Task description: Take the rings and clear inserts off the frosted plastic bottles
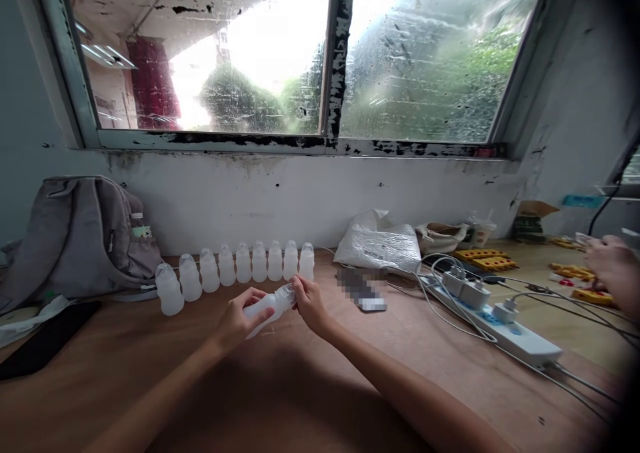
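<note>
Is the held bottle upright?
No, the bottle is tilted, its body in the left hand and its top end at the right hand.

- You're in what looks like a worn workshop, your fingers [263, 316] above a shared wooden worktop [400, 330].
- Beyond them stands a row of matching bottles [243, 266].
- Right of them: a loaded power strip [530, 344] and a co-worker's hand [616, 266] near yellow pieces [570, 271].
- Above them: a peeling window frame [341, 73].

Glare blasts through the streaked window [410, 73]; the wooden tabletop [430, 353] sits dim, softly shadowed, right-hand corners blurring black!
</note>
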Demonstrator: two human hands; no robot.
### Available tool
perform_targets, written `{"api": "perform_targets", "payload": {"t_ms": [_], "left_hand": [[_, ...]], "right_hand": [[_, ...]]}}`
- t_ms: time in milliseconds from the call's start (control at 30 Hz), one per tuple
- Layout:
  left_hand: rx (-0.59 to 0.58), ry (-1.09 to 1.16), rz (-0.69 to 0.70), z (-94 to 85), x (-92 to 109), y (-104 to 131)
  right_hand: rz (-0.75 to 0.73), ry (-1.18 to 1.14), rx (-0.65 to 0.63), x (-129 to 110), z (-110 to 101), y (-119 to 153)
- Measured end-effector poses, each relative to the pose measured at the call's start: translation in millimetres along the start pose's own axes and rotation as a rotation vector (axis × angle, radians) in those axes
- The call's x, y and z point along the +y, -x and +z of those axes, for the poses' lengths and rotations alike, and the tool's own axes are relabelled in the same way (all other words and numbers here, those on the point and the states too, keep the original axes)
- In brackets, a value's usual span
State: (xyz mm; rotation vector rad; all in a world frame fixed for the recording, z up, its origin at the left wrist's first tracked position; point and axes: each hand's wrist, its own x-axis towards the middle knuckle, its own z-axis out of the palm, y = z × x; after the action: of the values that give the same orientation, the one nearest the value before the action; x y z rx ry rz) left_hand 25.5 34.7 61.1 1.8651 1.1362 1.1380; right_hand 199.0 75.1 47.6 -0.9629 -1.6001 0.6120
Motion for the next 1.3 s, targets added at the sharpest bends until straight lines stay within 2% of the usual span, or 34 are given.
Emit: {"api": "perform_targets", "payload": {"t_ms": [133,333,533,700,900,1133,1300], "left_hand": [[-0.001,-0.017,-0.018,0.3,3.1,1.2],[0.034,-0.106,0.003,1.6,7.1,0.6],[0.041,-0.266,0.058,3.3,21.6,3.9],[0.059,-0.197,0.040,5.8,27.2,5.2],[0.103,-0.161,0.014,17.1,11.3,4.4],[0.117,0.042,-0.029,37.6,-15.4,7.6],[0.118,0.125,-0.046,45.3,-17.5,6.6]], "right_hand": [[0.042,-0.018,0.098,7.2,9.2,2.5],[0.068,-0.016,0.145,5.2,8.4,-0.9],[0.111,0.000,0.179,4.3,10.1,2.8],[0.122,0.001,0.225,-1.4,13.5,9.2],[0.155,0.014,0.180,-1.0,15.5,9.3],[0.173,0.060,0.126,-0.1,15.5,4.0],[0.172,0.012,0.075,-6.3,6.4,-0.8]]}}
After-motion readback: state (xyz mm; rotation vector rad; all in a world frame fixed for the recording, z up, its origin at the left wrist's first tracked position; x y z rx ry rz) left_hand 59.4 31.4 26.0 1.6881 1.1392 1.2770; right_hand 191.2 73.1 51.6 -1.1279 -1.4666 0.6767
